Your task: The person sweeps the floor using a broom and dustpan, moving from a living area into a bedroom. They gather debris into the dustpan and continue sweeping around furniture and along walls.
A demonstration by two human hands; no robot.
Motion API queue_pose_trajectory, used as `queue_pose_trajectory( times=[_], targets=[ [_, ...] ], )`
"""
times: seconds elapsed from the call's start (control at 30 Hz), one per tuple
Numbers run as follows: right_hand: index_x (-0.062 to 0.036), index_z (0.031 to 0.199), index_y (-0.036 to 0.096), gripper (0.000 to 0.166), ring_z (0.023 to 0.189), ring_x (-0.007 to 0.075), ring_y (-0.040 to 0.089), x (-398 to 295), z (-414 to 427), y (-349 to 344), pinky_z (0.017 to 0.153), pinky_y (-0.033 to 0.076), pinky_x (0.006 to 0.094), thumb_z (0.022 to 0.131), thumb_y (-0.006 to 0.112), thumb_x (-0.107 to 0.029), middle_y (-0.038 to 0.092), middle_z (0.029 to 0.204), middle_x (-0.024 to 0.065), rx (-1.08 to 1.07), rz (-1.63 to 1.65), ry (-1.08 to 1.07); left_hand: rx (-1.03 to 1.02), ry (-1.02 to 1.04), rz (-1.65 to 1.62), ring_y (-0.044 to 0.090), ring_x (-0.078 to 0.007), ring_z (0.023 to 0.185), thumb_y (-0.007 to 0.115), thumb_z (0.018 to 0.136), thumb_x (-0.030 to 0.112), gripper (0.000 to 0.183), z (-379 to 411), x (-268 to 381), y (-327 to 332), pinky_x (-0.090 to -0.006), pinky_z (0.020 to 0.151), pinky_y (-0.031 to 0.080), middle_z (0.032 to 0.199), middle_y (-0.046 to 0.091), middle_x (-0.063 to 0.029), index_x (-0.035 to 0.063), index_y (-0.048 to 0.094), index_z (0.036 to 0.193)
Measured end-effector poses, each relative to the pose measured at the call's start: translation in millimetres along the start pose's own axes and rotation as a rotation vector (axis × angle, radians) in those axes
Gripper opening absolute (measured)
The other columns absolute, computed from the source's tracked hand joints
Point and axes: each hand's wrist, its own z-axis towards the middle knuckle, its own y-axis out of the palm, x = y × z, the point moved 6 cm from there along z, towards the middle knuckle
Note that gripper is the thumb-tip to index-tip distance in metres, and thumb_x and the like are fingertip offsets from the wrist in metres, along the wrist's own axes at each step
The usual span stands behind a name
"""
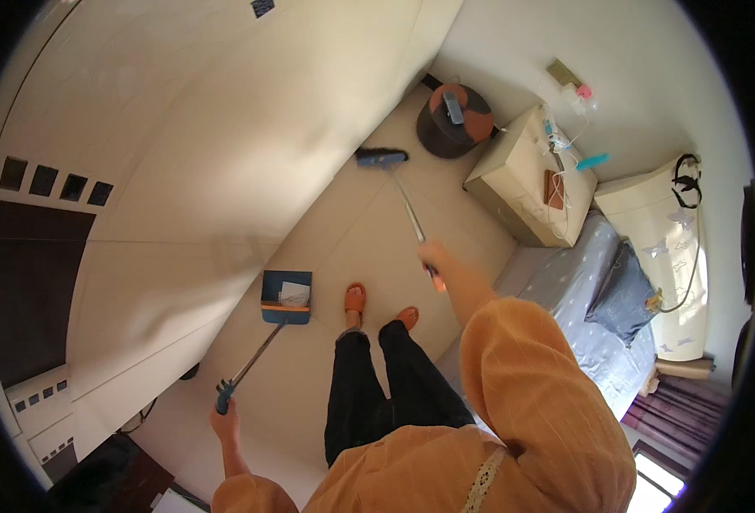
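My left hand point(224, 423) grips the handle of a long-handled dustpan point(287, 315). The blue pan rests on the tiled floor, left of my feet, with a crumpled white paper point(295, 294) inside it. An orange comb strip runs along its rear. My right hand point(436, 261), slightly blurred, is closed around the metal stick of a broom point(382, 158). The broom's blue head with dark bristles lies on the floor against the base of the cream wardrobe point(236, 160), near a round stool.
The round brown-and-black stool point(454, 138) bears a grey object point(453, 108). Right of it stands a cream bedside cabinet point(512, 173) with cables and a brown item point(553, 189) on top. A bed point(557, 276) with a grey pillow point(624, 295) borders the floor at right.
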Motion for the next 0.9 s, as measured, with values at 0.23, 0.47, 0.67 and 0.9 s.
queue_pose_trajectory(
  times=[0.23, 0.47, 0.67, 0.9],
  targets=[
    [-0.0051, 0.093, 0.051, 0.03, 0.088, 0.0381, 0.051, 184.7, -137.0, 38.6, 0.076, 0.04, 0.0458, 0.078, 0.039, -0.028, 0.055, 0.091, 0.021, 0.172, -0.374, 0.098, 0.066, 0.073, 0.168, 0.052, -0.0216, 0.056, 0.056, 0.074, 0.024, 0.024, -4.2, 78.4, -8.6, -0.0349, 0.053, 0.04, 0.063, 0.054, -0.0091, 0.0008, 0.057, 0.072],
    [-0.0089, 0.097, 0.054, 0.03, 0.084, 0.0358, 0.053, 216.3, -233.4, 5.1, 0.071, 0.042, 0.0427, 0.076, 0.047, -0.029, 0.057, 0.088, 0.0184, 0.149, -0.424, 0.06, -0.062, 0.078, 0.232, 0.052, -0.0225, 0.055, 0.056, 0.073, 0.023, 0.023, 4.5, 111.2, -7.1, -0.0348, 0.052, 0.04, 0.061, 0.054, -0.0098, 0.0, 0.057, 0.072],
    [-0.0056, 0.091, 0.052, 0.026, 0.08, 0.0372, 0.052, 96.8, -161.1, 6.3, 0.066, 0.04, 0.0435, 0.077, 0.045, -0.026, 0.056, 0.083, 0.0198, 0.188, -0.343, -0.319, -0.079, 0.068, 0.067, 0.05, -0.0215, 0.05, 0.055, 0.073, 0.02, 0.022, 15.4, 90.9, -2.3, -0.0337, 0.05, 0.038, 0.055, 0.051, -0.01, -0.0015, 0.055, 0.068],
    [-0.0084, 0.095, 0.053, 0.026, 0.086, 0.0321, 0.055, 4.0, -98.8, 89.9, 0.069, 0.044, 0.0417, 0.077, 0.044, -0.024, 0.058, 0.09, 0.0156, 0.049, -0.446, 0.007, -0.147, -0.021, -0.007, 0.047, -0.0184, 0.05, 0.056, 0.072, 0.019, 0.023, 8.5, 97.1, -3.5, -0.0324, 0.049, 0.036, 0.055, 0.05, -0.0087, -0.003, 0.053, 0.068]
  ],
)
